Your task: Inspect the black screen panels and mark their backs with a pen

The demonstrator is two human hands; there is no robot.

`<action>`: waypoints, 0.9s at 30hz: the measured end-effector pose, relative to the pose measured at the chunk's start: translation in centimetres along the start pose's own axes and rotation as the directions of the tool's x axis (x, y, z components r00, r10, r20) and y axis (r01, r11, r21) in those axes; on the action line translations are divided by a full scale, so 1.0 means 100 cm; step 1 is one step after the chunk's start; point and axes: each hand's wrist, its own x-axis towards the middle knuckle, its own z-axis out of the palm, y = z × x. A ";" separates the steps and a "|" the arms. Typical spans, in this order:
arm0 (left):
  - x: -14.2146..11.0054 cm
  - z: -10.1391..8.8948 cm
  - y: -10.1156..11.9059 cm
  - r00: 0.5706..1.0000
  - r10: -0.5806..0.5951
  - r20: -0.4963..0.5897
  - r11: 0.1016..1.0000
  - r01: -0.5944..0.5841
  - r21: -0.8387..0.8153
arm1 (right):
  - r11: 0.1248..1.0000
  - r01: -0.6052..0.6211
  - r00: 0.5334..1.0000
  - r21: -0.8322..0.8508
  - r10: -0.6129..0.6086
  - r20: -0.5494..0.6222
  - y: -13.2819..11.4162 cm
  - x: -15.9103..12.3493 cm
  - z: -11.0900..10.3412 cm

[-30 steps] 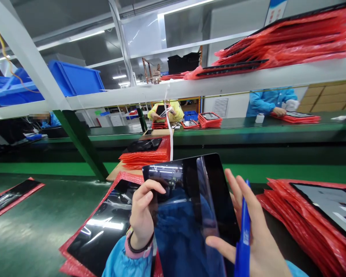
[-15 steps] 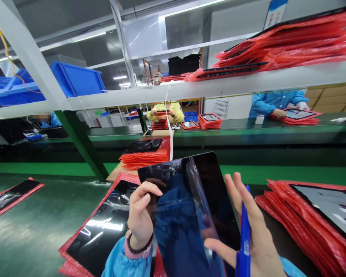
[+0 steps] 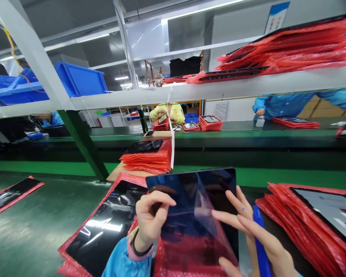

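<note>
A black tablet screen (image 3: 219,181) lies tilted in front of me, with a clear film (image 3: 203,207) partly lifted off its glass. Near the screen's left edge, my left hand (image 3: 151,215) has thumb and forefinger closed in a pinch, seemingly on the film; the fingertips partly hide what they grip. My right hand (image 3: 265,238) is over the right side with fingers spread, one fingertip touching the film's loose edge. A blue pen (image 3: 261,244) is tucked in that hand. Red bubble wrap (image 3: 160,257) shows under the screen.
Another black screen (image 3: 103,227) lies on red bubble wrap to the left. Stacked red sleeves (image 3: 294,219) stand at right, and another stack (image 3: 147,159) ahead. A white shelf beam (image 3: 196,92) and green post (image 3: 83,144) cross in front. Co-workers sit across the bench.
The screen has turned straighter and its top edge has dropped lower. My right hand's fingers have come in over the glass to the film. My left hand has shifted slightly right.
</note>
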 end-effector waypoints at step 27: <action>-0.043 0.033 0.022 0.958 -0.257 0.125 0.948 0.275 -0.157 | 0.754 -0.134 0.825 0.644 0.444 -0.349 0.066 0.027 -0.007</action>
